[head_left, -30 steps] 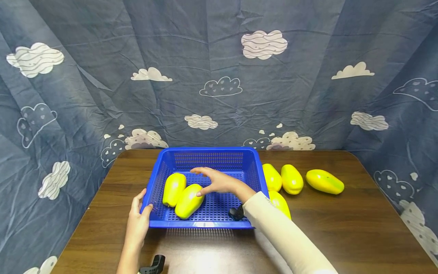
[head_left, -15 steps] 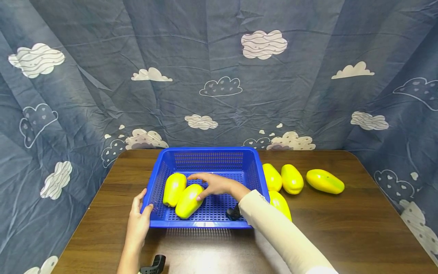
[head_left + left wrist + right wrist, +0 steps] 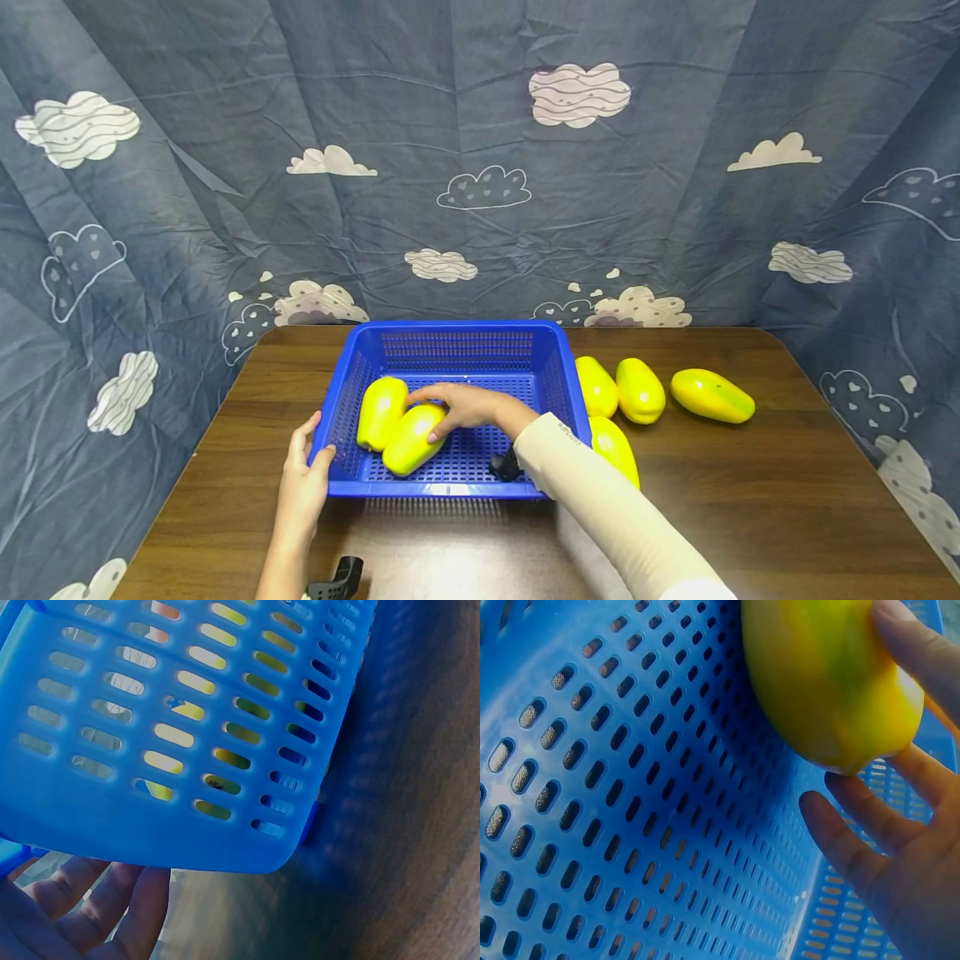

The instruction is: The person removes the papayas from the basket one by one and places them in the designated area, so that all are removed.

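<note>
A blue plastic basket [image 3: 450,490] with slotted walls stands on the wooden table. Two yellow papayas lie in its left half: one [image 3: 382,413] by the left wall, the other [image 3: 411,443] leaning close beside it. My left hand [image 3: 303,475] grips the basket's left rim, thumb over the top and fingers along the outside. Inside the basket, my right hand [image 3: 468,408] holds the nearer papaya by its upper right end. In the right wrist view, the thumb lies on one side of this yellow-green papaya [image 3: 832,682] and the fingers come round its tip.
Several more papayas lie on the table [image 3: 750,508] right of the basket; one papaya [image 3: 615,450] is partly behind the right sleeve [image 3: 600,500]. The farthest papaya [image 3: 712,396] lies on its side. A cloud-print curtain [image 3: 480,167] hangs behind the table.
My right hand has lowered and moved slightly left, its fingers and thumb closing in on the nearer papaya. The left hand has kept its grip on the rim, and the papayas lie as before.
</note>
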Tool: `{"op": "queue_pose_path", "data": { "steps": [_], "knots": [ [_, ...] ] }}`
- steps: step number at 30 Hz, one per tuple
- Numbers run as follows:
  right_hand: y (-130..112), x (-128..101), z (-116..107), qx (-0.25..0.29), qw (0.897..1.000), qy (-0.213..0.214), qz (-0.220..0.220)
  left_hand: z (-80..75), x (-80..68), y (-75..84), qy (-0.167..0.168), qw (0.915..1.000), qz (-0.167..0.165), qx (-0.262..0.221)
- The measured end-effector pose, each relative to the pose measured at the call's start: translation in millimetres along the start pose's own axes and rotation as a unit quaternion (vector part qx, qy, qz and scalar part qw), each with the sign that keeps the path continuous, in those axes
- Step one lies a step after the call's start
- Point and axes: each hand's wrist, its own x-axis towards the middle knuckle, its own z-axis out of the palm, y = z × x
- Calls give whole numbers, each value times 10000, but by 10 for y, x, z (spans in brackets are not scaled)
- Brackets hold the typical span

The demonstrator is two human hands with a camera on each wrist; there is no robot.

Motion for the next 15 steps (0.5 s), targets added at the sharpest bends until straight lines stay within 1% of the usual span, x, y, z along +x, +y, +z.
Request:
{"op": "queue_pose_path", "data": {
  "steps": [4, 10, 15],
  "knots": [
    [26, 2, 0, -26, 10000, 74, -46, 6, 2, 9, 31, 10000, 13, -42],
    [34, -9, 1, 273, 9994, 184, 118, 5, 0, 6, -23, 10000, 12, -78],
    [40, -13, -1, 217, 9995, 210, 60, 5, -3, 12, -54, 9999, -13, -154]
  ]
}}
